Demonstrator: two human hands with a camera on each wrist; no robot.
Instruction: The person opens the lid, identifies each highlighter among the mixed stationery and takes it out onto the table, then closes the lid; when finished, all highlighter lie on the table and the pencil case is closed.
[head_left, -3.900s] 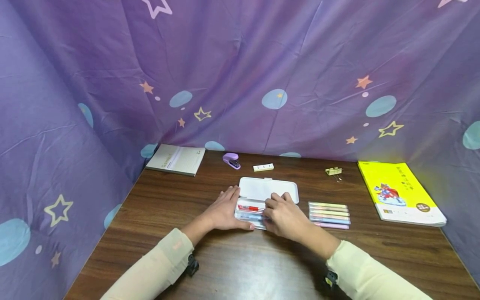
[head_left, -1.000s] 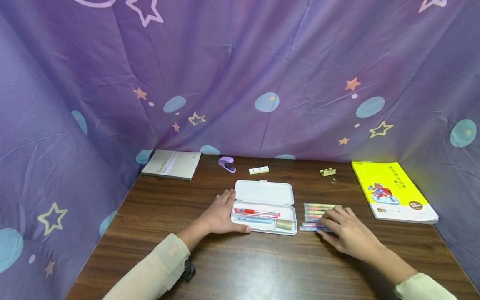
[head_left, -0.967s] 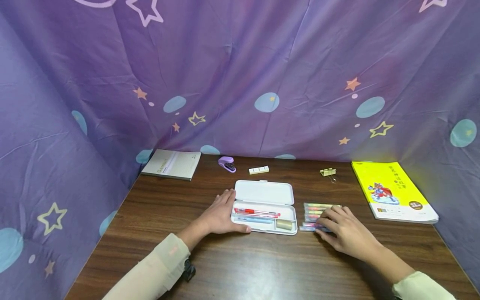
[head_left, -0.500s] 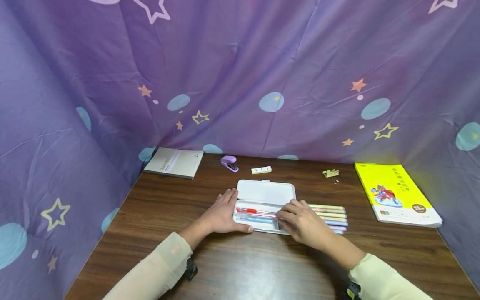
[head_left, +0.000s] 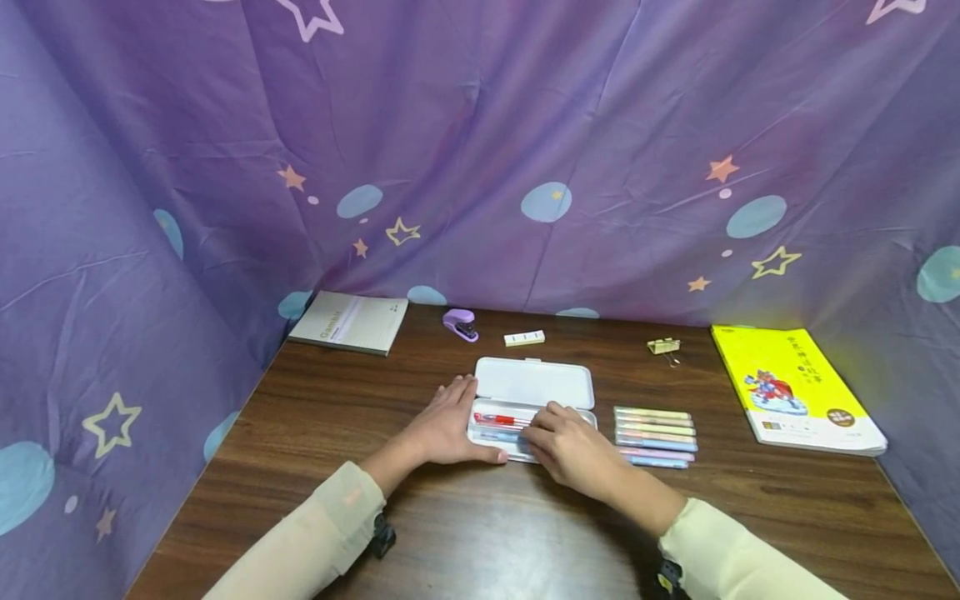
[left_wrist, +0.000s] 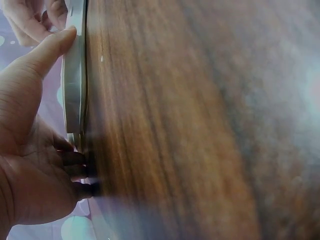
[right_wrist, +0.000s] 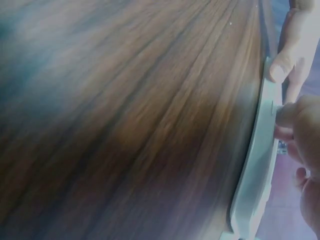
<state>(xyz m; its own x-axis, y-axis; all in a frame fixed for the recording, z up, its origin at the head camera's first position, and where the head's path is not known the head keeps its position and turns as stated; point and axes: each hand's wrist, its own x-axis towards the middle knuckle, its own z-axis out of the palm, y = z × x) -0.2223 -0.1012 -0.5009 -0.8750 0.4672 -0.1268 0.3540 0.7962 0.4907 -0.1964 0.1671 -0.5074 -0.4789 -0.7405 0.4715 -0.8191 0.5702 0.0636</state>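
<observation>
A white pencil case (head_left: 534, 382) lies on the table with its lid folded back. Inside its tray, red pens (head_left: 498, 419) and a light blue pen (head_left: 498, 435) show at the left. My left hand (head_left: 450, 425) rests against the case's left end, thumb straight along the front edge. My right hand (head_left: 566, 446) reaches into the right half of the tray with bent fingers, covering what lies there. In the right wrist view a small clear piece (right_wrist: 282, 147) shows beside its fingers; the fingertips are partly hidden, so a grip cannot be made out.
Several pastel pens (head_left: 656, 429) lie in a row right of the case. Behind are a grey notebook (head_left: 352, 322), a purple stapler (head_left: 461, 324), a small white block (head_left: 524, 337) and a gold binder clip (head_left: 663, 346). A yellow book (head_left: 795, 387) lies far right.
The right hand went from the case to the pen row, then back left into the case. One more blue pen lies at the row's near side than 3.9 seconds ago. The left hand stayed.
</observation>
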